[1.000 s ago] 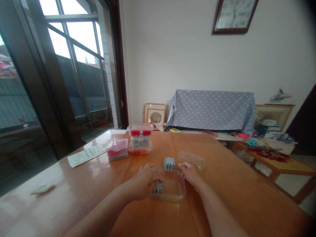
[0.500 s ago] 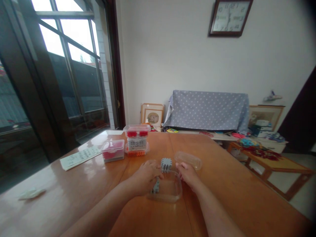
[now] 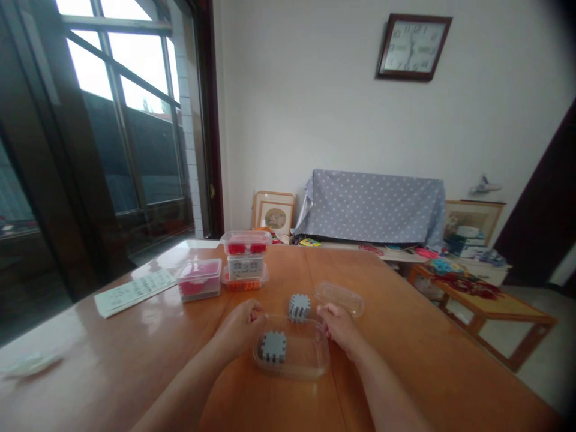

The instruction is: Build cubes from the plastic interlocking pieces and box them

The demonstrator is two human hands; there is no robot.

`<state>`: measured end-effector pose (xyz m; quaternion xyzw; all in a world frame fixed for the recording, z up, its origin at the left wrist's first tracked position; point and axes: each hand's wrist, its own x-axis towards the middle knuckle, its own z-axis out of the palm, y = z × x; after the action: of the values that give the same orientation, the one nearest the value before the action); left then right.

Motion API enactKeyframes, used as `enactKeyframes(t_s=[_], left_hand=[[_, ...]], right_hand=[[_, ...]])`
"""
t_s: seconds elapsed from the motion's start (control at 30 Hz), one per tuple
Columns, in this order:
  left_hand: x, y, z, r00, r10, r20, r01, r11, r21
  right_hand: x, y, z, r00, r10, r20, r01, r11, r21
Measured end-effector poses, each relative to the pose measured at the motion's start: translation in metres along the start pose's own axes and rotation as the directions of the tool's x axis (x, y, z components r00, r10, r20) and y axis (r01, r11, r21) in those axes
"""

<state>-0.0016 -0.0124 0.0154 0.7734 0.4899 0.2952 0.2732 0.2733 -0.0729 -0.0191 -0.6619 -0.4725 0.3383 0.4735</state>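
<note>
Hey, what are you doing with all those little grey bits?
A person has the left hand and right hand at the rim of a clear box. One stack of grey notched pieces sits inside, towards the left. A second grey stack stands just behind the box, and a clear lid lies beyond the right hand.

- Head view: looks forward and slightly down from the near side of the glossy brown wooden tabletop.
- Faces the plain white wall beyond the far edge (tabletop close, wall well back).
</note>
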Motion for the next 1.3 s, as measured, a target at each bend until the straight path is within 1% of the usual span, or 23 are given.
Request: enactKeyframes(t_s=[0.07,0.17,0.3,0.37,0.43,0.57,0.67,0.83,0.93,1.03,1.13,1.3], left_hand=[[0.0,-0.006,0.002,1.0,-0.028,-0.003,0.028,0.999,-0.018],[-0.001,-0.007,0.002,0.996,-0.055,0.07,0.061,0.994,-0.094],[-0.002,-0.007,0.0,0.988,-0.002,0.157,0.03,0.983,-0.181],[-0.001,-0.01,0.0,0.987,0.006,0.163,0.027,0.98,-0.198],[0.001,-0.014,0.0,0.988,-0.014,0.151,0.046,0.977,-0.21],[0.003,-0.019,-0.001,0.988,-0.035,0.15,0.069,0.971,-0.229],[0.001,-0.017,-0.003,0.988,-0.037,0.152,0.072,0.97,-0.232],[0.0,-0.013,-0.006,0.985,-0.064,0.159,0.101,0.966,-0.238],[0.002,-0.016,-0.007,0.984,-0.085,0.154,0.122,0.961,-0.247],[0.005,-0.022,-0.006,0.988,-0.078,0.131,0.105,0.97,-0.218],[0.008,-0.028,-0.004,0.992,-0.055,0.115,0.076,0.979,-0.186],[0.007,-0.031,-0.001,0.991,-0.045,0.127,0.072,0.974,-0.216]], right_hand=[[0.0,0.001,0.002,1.0,-0.01,-0.003,0.01,1.0,-0.005],[-0.001,0.002,0.004,1.0,-0.016,-0.011,0.016,1.0,-0.01],[0.001,0.001,0.002,0.999,-0.027,-0.04,0.026,0.999,-0.028],[0.003,-0.001,0.001,0.996,-0.054,-0.069,0.051,0.997,-0.05],[0.007,-0.005,0.001,0.99,-0.096,-0.1,0.088,0.993,-0.081],[0.014,-0.021,-0.001,0.974,-0.188,-0.129,0.166,0.972,-0.167],[0.019,-0.034,-0.002,0.97,-0.23,-0.083,0.205,0.951,-0.232],[0.033,-0.048,-0.005,0.959,-0.275,0.072,0.284,0.908,-0.308],[0.041,-0.053,-0.003,0.945,-0.275,0.177,0.32,0.886,-0.336],[0.046,-0.055,0.002,0.934,-0.256,0.251,0.334,0.875,-0.351],[0.046,-0.056,0.006,0.928,-0.241,0.283,0.334,0.877,-0.347],[0.047,-0.052,0.011,0.925,-0.235,0.299,0.33,0.888,-0.322]])
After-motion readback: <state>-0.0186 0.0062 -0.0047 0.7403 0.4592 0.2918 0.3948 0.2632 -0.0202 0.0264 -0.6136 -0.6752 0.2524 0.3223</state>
